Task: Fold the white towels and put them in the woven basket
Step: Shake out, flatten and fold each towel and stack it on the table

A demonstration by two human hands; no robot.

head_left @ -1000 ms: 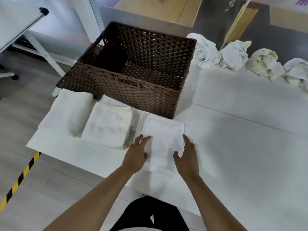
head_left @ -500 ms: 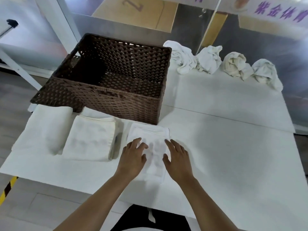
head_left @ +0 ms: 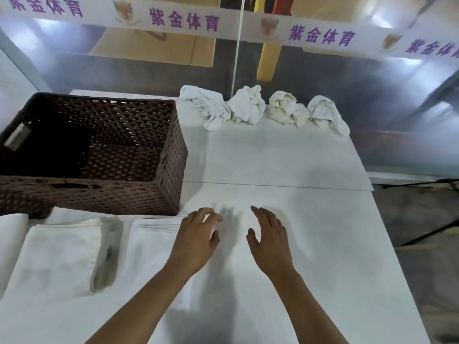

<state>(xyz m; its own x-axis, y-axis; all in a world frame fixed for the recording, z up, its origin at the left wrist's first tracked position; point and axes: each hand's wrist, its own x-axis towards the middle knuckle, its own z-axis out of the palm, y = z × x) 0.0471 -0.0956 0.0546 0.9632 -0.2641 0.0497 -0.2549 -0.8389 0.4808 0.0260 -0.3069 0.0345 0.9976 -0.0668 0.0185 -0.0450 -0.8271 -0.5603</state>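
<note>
The brown woven basket (head_left: 104, 192) stands empty at the left of the white table (head_left: 285, 170). In front of it lie folded white towels: one at the far left edge (head_left: 10, 234), a second (head_left: 59, 256) beside it, and a third (head_left: 151, 244) right of that. My left hand (head_left: 196, 242) hovers open over the right edge of that third towel, fingers spread. Over bare table to the right is my right hand (head_left: 270, 239), open and holding nothing. Several crumpled white towels (head_left: 248, 105) sit in a row along the table's far edge.
A glass wall with a white banner of purple characters (head_left: 183, 21) rises behind the table. The table's right edge (head_left: 387, 232) drops to grey floor, where dark stand legs (head_left: 427, 234) lie.
Both hands have lifted off the third folded towel and moved right and forward. The camera has swung up and to the right, toward the crumpled towels.
</note>
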